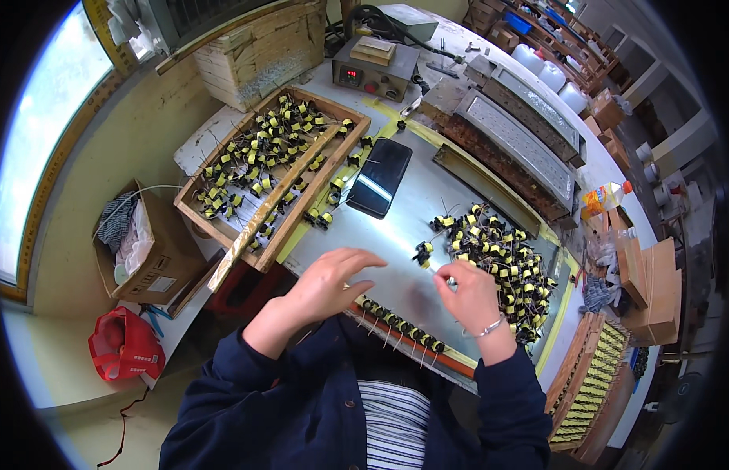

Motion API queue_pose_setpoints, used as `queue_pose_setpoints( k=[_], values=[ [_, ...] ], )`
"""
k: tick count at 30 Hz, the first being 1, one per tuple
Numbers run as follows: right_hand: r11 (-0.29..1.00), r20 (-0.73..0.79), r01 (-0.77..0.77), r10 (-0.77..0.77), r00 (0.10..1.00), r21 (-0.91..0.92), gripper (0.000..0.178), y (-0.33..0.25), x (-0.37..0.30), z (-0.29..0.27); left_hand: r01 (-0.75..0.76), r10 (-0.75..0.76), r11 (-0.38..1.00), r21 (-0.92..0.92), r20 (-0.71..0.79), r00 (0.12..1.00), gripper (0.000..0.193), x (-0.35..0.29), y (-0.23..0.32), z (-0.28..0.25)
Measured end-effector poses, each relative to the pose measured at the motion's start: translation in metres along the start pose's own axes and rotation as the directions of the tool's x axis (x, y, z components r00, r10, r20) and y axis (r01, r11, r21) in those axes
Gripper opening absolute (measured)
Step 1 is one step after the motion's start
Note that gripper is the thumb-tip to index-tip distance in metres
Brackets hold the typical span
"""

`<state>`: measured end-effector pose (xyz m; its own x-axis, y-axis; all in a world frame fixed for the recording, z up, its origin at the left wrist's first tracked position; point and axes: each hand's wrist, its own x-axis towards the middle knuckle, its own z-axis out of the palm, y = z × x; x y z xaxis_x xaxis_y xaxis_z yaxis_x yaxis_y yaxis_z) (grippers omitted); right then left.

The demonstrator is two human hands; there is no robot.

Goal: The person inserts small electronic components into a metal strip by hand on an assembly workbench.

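Note:
My left hand [333,282] hovers over the near edge of the metal-topped work surface [321,244], its thumb and fingers apart and nothing between them. To its right, my right hand [473,296] has thumb and fingertips closed in a pinch; what they hold, if anything, is too small to make out. Just beyond those fingertips lies a single small black coil with yellow tape [422,253]. A large heap of the same coils [505,266], with wire leads, spreads to the right of my right hand. Along the near edge, several coils stand in a row [400,324], their leads pointing toward me.
A wooden tray [357,129] of loose coils stands at the left, with a wooden strip across it. A black phone [380,177] lies mid-surface. Behind are a control box [374,69] and long metal troughs [513,153]. A wooden rack of coils [588,384] sits at the right.

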<state>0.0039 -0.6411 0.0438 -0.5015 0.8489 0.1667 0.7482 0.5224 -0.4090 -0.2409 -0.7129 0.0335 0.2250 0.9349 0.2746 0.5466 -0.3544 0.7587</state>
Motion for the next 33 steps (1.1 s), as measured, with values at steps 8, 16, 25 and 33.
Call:
queue_pose_setpoints(
  k=[8,16,25,33],
  values=[
    [0.912,0.109,-0.03,-0.017,0.994,0.409,0.006,-0.046,-0.011,-0.025,-0.168,0.186,0.977,0.131,-0.142,0.972,0.034,0.018,0.025,0.02],
    [0.906,-0.131,0.104,-0.054,0.99,0.41,0.014,-0.059,-0.008,-0.036,-0.014,0.013,0.989,-0.149,-0.009,1.0,0.027,0.018,0.031,0.02],
    [0.94,-0.252,0.295,-0.248,0.936,0.169,0.007,-0.059,-0.012,-0.03,0.142,-0.133,0.961,-0.237,0.053,0.99,0.029,0.02,0.035,0.022],
    [0.976,-0.182,0.131,-0.099,0.978,0.172,0.011,-0.062,-0.008,-0.032,-0.18,0.24,0.944,0.278,-0.199,0.95,0.031,0.025,0.042,0.029]
  ],
)
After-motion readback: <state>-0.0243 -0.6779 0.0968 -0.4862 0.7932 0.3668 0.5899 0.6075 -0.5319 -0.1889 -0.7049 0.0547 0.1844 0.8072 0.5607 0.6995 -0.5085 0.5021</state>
